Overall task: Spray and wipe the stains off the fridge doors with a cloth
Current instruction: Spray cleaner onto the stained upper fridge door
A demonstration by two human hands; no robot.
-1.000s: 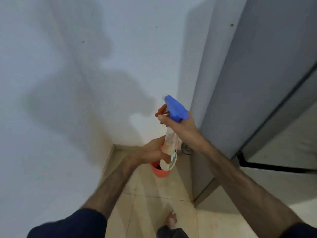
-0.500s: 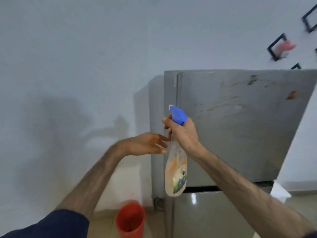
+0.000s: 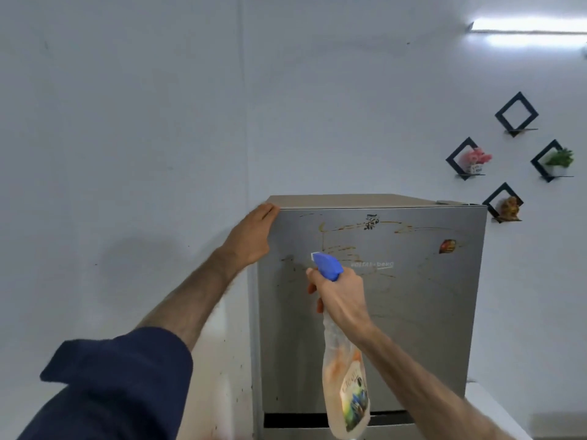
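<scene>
- Two hands are up at the fridge. The right hand (image 3: pixel 341 293) is wrapped around the neck of the spray bottle (image 3: pixel 346 379), with fingers curled at the trigger under the blue spray head (image 3: pixel 327 266).
- The left hand (image 3: pixel 252 238) lies flat, fingers straight, against the top left corner of the upper fridge door (image 3: pixel 422 312). It holds nothing.
- The nozzle points at the door, close to it, a bit left of the middle.
- Brown stains (image 3: pixel 341 249) loop across the top part of the door. A dark smudge (image 3: pixel 371 222) sits near the top edge and a reddish blob (image 3: pixel 447 246) sits far to the right.
- I think this is the spray step, just starting. The stains look untouched.
- Next, I think the trigger needs a squeeze, with the nozzle swept up and right to reach all the marks.
- I cannot see a cloth anywhere, so one must be fetched before wiping.
- The door's left edge is near the wall (image 3: pixel 127 154), so that side is tight. The right side has more room.
- A dark gap (image 3: pixel 295 420) below marks where the lower door begins.
- Small wall shelves (image 3: pixel 516 114) hang well off to the right, out of the way.
</scene>
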